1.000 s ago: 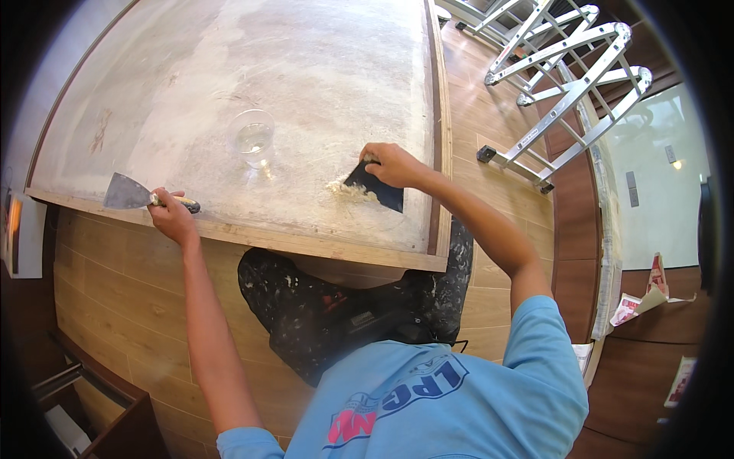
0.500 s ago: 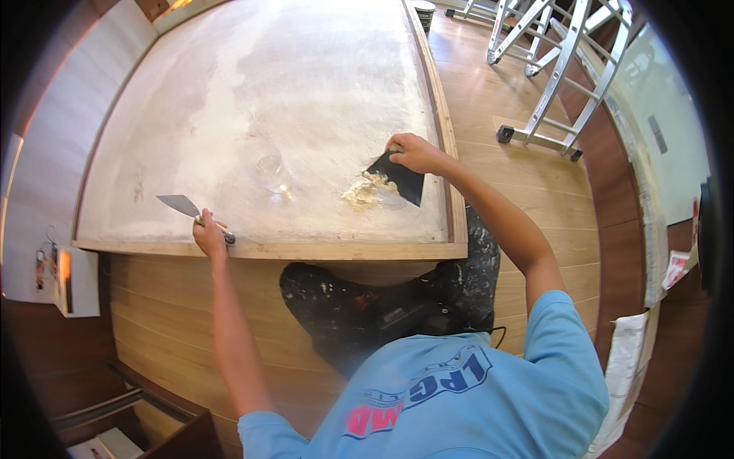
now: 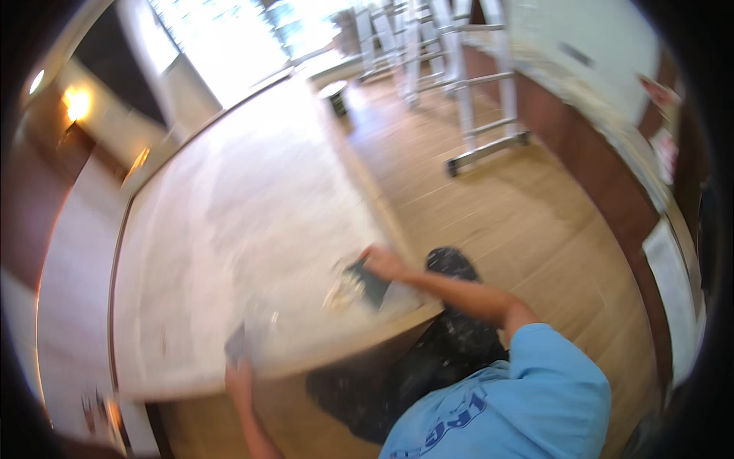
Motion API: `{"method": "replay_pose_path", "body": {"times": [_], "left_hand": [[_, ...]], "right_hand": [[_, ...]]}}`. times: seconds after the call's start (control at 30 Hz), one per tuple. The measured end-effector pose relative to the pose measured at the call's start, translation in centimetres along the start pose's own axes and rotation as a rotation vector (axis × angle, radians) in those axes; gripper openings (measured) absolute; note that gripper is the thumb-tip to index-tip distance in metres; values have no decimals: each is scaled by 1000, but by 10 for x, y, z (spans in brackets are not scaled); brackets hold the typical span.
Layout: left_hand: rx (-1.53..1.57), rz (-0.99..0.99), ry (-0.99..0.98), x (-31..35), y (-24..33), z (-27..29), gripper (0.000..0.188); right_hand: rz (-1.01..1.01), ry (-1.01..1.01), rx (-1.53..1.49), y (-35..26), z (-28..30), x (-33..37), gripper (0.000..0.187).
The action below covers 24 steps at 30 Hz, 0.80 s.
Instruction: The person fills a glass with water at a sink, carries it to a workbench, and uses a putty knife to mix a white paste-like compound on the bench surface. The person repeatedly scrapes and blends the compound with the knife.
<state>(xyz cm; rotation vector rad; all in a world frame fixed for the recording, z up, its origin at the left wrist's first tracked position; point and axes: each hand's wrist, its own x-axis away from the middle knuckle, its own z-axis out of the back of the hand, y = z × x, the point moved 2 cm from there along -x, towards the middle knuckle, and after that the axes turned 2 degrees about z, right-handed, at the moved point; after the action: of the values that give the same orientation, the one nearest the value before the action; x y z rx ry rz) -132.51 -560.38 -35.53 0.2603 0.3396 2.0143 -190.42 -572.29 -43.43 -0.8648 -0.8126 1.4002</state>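
At the near edge of a large pale, wood-rimmed board (image 3: 245,222), my left hand (image 3: 240,381) is closed on a putty knife (image 3: 238,342), its blade blurred and pointing away from me. My right hand (image 3: 384,263) grips the upper edge of a dark flat spreader (image 3: 372,286) near the board's right corner. A lump of cream-coloured filler (image 3: 342,294) sits along the left side of that spreader, on the board surface. Motion blur hides whether either blade touches the board.
An aluminium ladder (image 3: 468,107) stands on the wood floor (image 3: 527,237), beyond the board's right side. Near the far right corner of the board is a dark bucket (image 3: 334,99). Brown panelling (image 3: 589,176) runs along the right wall. Bright windows lie ahead.
My view has swung upward and ahead, bringing the windows and bucket into fuller view. The putty knife, earlier angled leftward, now points away from me. Both hands keep their tools.
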Motion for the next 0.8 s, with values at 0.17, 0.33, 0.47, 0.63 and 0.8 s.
{"method": "replay_pose_path", "body": {"times": [0.17, 0.33, 0.47, 0.63, 0.8], "left_hand": [[-115, -81, -179, 8, 10, 6, 77], [-34, -116, -135, -5, -15, -7, 76], [275, -427, 141, -13, 14, -31, 84], [469, -409, 439, 8, 77, -47, 103], [222, -19, 382, -1, 103, -84, 133]], "right_hand": [[123, -48, -151, 2, 9, 14, 29], [133, -34, -271, -11, 19, 24, 24], [154, 76, -207, -19, 19, 37, 24], [211, 138, -231, -26, 19, 48, 24], [259, 172, -324, -31, 21, 53, 24]]}}
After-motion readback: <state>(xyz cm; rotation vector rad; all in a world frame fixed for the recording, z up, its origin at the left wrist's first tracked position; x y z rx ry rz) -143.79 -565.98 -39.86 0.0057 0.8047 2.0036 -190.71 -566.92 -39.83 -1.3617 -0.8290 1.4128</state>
